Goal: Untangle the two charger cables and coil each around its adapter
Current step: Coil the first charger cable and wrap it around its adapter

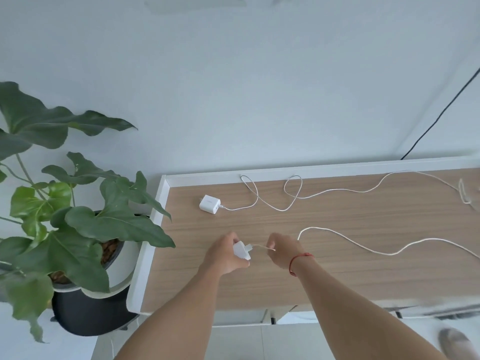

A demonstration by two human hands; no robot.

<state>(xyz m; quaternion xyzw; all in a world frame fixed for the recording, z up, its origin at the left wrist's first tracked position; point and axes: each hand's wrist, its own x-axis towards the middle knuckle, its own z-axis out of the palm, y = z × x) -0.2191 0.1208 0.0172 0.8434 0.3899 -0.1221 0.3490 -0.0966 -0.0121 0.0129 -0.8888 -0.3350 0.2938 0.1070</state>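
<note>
near adapter (242, 252) half hidden in left hand (226, 257) | far cable (337, 192) cut off right | shoe (454, 342) blurred

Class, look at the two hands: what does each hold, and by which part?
Left hand grips a white adapter by its body. Right hand pinches that adapter's cable close to the plug end.

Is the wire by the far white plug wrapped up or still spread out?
Spread out. The cable lies in loose loops across the table, beside the far adapter.
</note>
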